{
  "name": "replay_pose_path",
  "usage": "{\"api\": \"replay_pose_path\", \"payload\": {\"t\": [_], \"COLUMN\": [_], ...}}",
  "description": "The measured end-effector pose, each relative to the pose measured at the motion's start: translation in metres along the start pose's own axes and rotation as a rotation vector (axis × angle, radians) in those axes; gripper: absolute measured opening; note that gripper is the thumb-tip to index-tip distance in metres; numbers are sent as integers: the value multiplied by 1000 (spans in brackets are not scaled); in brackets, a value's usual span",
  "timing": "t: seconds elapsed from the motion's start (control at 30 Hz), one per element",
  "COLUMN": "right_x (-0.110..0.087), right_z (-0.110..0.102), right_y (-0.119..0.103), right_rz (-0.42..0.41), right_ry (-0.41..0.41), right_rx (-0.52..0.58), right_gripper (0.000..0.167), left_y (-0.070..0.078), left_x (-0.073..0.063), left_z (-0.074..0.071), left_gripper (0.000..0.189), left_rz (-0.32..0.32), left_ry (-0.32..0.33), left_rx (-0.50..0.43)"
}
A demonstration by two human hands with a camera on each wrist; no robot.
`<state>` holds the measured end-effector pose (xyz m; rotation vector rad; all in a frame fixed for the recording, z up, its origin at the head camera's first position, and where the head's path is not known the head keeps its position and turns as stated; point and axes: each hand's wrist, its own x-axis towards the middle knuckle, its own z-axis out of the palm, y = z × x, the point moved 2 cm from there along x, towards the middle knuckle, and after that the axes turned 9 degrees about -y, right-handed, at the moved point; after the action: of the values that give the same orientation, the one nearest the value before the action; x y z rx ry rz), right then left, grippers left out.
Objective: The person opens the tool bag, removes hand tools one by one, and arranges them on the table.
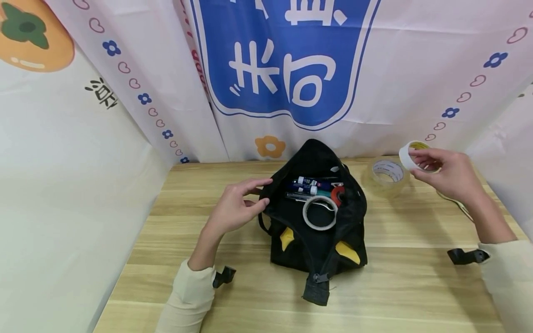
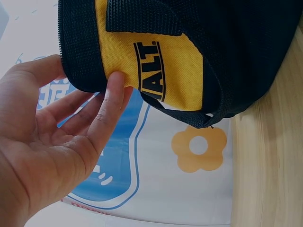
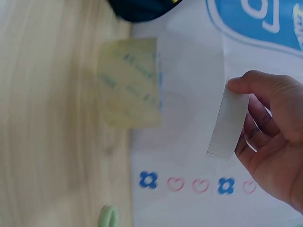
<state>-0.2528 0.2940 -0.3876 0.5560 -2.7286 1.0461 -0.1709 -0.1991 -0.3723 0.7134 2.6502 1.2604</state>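
A black and yellow tool bag (image 1: 354, 217) stands on the table with its mouth spread. My left hand (image 1: 237, 206) holds the left rim, its thumb and fingers at the edge; the left wrist view shows the bag's yellow side (image 2: 184, 71) with black lettering. Inside lie a grey-white tape roll (image 1: 307, 216), a red roll (image 1: 335, 198) and several blue tubes with white ends (image 1: 306, 181). To the right, my right hand (image 1: 449, 173) grips a white tape roll (image 1: 405, 158) with a yellow inner core, raised near the back wall.
A wide clear packing tape roll (image 1: 388, 178) stands on the table between the bag and my right hand. Behind it hangs a printed cloth (image 1: 399, 83). A pale green cord (image 1: 455, 203) lies by the right forearm. The wooden table (image 1: 200, 185) meets the cloth at the back.
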Motion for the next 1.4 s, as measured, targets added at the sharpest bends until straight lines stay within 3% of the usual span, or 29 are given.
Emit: {"api": "replay_pose_path", "payload": {"t": [0.4,0.8,0.93,1.17,1.4], "right_x": [-1,2,1,4,4], "right_z": [2,16,19,26,27], "right_y": [43,82,89,97,93], "right_rz": [80,143,155,166,165], "right_ry": [-69,-129,-161,-284,-298], "right_rx": [-74,-45,-54,-93,-95], "right_gripper": [39,38,39,42,42], "left_y": [0,-1,-1,-1,-1], "left_x": [1,1,1,0,0], "left_z": [1,1,2,2,1], "left_gripper": [45,45,45,45,45], "left_rz": [-10,-9,-16,-22,-17], "left_ry": [-4,-4,-7,-5,-2], "left_rx": [0,-5,-12,-14,-2]}}
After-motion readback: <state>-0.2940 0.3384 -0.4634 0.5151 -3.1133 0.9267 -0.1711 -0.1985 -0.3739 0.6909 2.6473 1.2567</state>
